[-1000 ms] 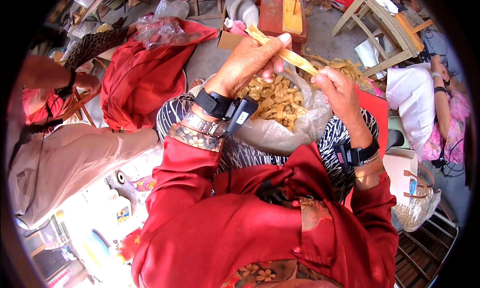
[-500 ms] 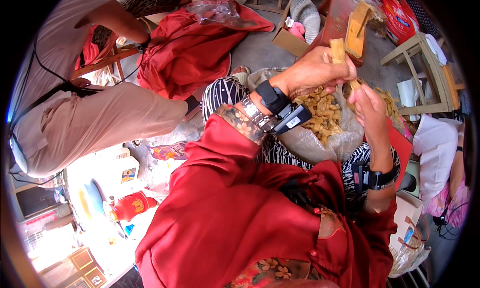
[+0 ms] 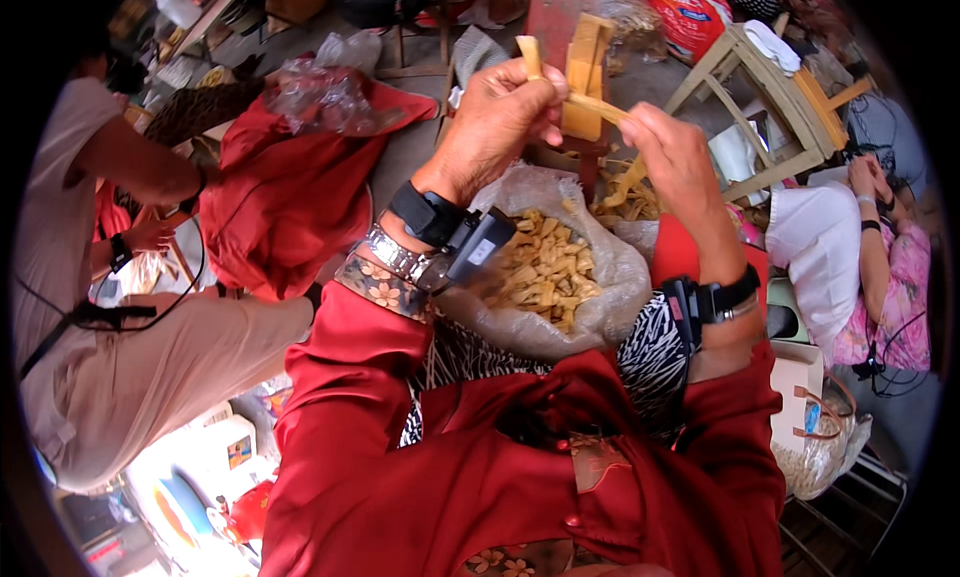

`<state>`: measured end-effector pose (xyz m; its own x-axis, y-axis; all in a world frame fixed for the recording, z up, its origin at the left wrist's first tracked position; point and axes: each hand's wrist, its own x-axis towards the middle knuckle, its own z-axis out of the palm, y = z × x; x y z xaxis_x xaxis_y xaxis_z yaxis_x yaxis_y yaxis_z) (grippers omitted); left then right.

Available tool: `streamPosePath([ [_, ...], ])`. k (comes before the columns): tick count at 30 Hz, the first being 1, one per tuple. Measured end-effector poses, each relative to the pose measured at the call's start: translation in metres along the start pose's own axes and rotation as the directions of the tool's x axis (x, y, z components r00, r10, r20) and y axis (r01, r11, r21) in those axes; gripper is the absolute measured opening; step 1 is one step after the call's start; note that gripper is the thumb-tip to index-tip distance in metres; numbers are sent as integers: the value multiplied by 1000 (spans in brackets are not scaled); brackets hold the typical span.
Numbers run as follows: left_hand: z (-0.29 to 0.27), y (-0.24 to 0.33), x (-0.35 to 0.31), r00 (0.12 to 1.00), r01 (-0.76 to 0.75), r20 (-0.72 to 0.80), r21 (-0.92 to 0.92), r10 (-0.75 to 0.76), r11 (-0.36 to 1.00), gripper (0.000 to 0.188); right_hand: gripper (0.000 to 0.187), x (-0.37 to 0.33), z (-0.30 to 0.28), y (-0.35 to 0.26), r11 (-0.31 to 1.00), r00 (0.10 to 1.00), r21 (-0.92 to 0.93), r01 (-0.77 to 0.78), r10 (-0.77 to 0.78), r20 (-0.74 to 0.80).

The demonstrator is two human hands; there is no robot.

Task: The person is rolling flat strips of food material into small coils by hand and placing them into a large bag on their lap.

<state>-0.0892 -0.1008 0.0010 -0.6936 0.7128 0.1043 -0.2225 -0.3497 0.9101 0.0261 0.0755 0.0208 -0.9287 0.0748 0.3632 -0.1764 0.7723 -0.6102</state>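
Observation:
My left hand (image 3: 508, 107) is closed in a pinch around a pale yellow strip (image 3: 597, 108), a short rolled end sticking up above the fingers. The narrow length of it runs to the right, where my right hand (image 3: 668, 152) pinches the other end. Below the hands, a cloudy plastic bag (image 3: 622, 277) holds many small yellow knotted pieces (image 3: 550, 267). Beside the bag lie longer loose yellow strips (image 3: 630, 192). What the strips are made of, I cannot tell.
Ahead, a wooden block (image 3: 583, 72) rests on a red bench (image 3: 556, 17). A wooden stool frame (image 3: 710, 72) stands at the right, near a seated person in pink. On the left, another person works beside a red cloth (image 3: 285, 197). A handbag (image 3: 797, 397) sits at lower right.
My view has shifted, so the bag and hands appear farther left. My hands have moved apart sideways, and the strip between them now runs across instead of downward.

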Motion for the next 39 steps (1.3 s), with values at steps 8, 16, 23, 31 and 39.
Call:
streamPosePath([
  [8,-2,-9,54,997,-2,-79,64,7,998,13,25,32,3,48,987,999,-159,8,-14,-34],
  [16,-7,-21,85,996,36,-91,142,-23,989,11,22,44,3,67,978,998,-208,-12,-1,-62],
  [23,-15,-34,96,991,34,-134,218,-5,975,13,18,52,11,78,931,995,-356,-78,52,-82],
  [31,-26,-24,64,961,274,-177,523,-211,807,22,19,21,21,91,988,990,-78,-130,124,-73],
  [39,3,-23,-37,620,524,89,693,-779,496,31,26,-8,27,18,961,998,274,-29,15,56],
])
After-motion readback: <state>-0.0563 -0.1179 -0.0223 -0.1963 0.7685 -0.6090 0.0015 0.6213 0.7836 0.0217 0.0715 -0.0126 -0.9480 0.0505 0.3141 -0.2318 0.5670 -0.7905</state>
